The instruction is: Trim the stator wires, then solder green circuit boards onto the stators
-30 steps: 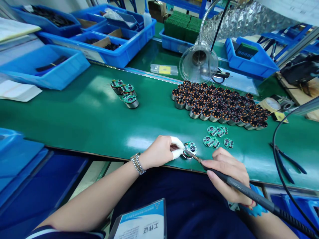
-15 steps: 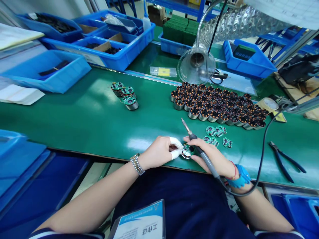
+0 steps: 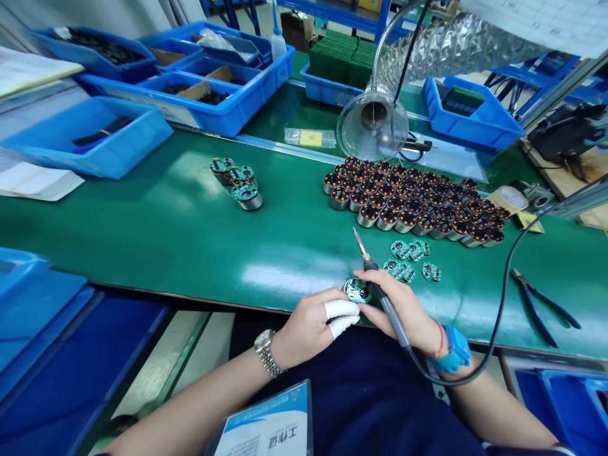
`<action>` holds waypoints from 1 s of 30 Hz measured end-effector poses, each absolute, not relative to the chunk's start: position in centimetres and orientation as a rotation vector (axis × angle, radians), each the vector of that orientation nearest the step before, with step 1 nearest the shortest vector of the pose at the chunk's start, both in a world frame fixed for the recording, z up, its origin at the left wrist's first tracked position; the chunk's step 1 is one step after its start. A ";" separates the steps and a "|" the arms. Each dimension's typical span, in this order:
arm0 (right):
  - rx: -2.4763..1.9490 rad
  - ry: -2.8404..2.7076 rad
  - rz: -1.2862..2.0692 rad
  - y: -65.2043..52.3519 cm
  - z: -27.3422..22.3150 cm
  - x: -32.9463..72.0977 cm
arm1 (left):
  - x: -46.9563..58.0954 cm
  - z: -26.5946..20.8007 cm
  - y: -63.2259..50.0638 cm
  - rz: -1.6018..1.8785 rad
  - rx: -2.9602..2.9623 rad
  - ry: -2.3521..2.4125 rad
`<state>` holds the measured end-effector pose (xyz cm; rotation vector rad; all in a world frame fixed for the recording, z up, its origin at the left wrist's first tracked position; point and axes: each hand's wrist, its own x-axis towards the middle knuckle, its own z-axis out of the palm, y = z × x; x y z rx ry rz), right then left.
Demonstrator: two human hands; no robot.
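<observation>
My right hand (image 3: pixel 408 309) grips a soldering iron (image 3: pixel 392 311), its metal tip pointing up and away over the table. Between that hand's forefinger and thumb sits a round green circuit board (image 3: pixel 356 291) at the table's near edge; what lies beneath it is mostly hidden. My left hand (image 3: pixel 316 322) has white finger covers on two fingers, bent close together at the board's near side. Whether something is pinched between them is hidden. Several loose round boards (image 3: pixel 409 251) lie just beyond my right hand.
Rows of copper-wound motor parts (image 3: pixel 406 219) fill the table's right middle. Three board-topped motors (image 3: pixel 247 196) stand to the left. Cutting pliers (image 3: pixel 534 304) lie at right. Beyond are a fume extractor hood (image 3: pixel 373 126) and blue bins (image 3: pixel 228 114). The iron's cable (image 3: pixel 504 285) loops at right.
My left hand has moved down toward my body, from the board's left side to its near side. The right hand, still on the soldering iron, has shifted slightly.
</observation>
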<state>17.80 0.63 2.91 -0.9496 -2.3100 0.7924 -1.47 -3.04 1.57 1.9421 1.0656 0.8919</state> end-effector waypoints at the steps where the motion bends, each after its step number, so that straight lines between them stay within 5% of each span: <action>1: -0.971 -2.283 0.765 0.3 2.7 17.7 | -1.4 1.7 -3.0 0.884 1.890 1.065; 10: -0.911 -2.216 0.604 -0.5 3.5 16.8 | -1.5 2.2 -1.8 0.748 0.978 1.085; 30: -0.775 -2.271 0.423 -0.1 3.9 16.7 | -1.2 1.7 -2.0 0.837 0.784 1.058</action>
